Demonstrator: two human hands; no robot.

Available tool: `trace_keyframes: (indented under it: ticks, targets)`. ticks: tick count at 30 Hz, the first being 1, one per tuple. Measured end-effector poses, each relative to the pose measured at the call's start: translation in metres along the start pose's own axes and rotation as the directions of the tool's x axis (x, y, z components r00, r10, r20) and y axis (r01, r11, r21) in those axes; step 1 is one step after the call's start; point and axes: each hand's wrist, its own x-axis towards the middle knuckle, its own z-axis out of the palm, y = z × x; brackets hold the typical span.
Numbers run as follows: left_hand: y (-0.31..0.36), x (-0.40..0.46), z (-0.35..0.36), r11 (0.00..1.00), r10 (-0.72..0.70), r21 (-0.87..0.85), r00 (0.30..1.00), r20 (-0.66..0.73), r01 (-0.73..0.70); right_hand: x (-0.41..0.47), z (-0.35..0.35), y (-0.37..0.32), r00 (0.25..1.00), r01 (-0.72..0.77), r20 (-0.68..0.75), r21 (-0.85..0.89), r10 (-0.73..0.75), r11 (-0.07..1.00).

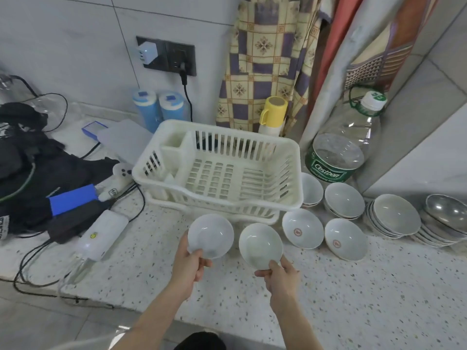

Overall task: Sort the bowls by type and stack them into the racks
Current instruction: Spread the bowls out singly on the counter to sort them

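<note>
My left hand pinches the near rim of a plain white bowl, held just in front of the cream dish rack. My right hand pinches the near rim of a second plain white bowl beside it. To the right, two white bowls with a red mark inside sit on the counter. Behind them are stacked white bowls and another. Further right stand a stack of shallow white bowls and a stack of steel bowls.
The speckled counter ends at a near edge. Black clothing, cables, a blue box and a white device crowd the left. A large water bottle, a yellow-lidded flask and two blue canisters stand behind the rack.
</note>
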Motion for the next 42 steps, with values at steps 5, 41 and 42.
trace_keyframes:
  ticks: [5,41,42]
  targets:
    - [0.001,0.013,-0.003,0.999,-0.015,0.032,0.999,0.038,0.013,-0.001,0.009,-0.002,0.999,0.006,-0.048,0.036,-0.004,0.999]
    - [0.000,0.032,-0.015,0.997,-0.068,0.054,0.979,0.192,0.059,0.006,0.023,0.010,0.997,0.035,-0.072,-0.003,-0.035,0.999]
    - [0.001,0.032,-0.015,0.997,-0.070,0.055,0.978,0.194,0.060,0.007,0.022,0.010,0.997,0.037,-0.064,-0.006,-0.038,0.999]
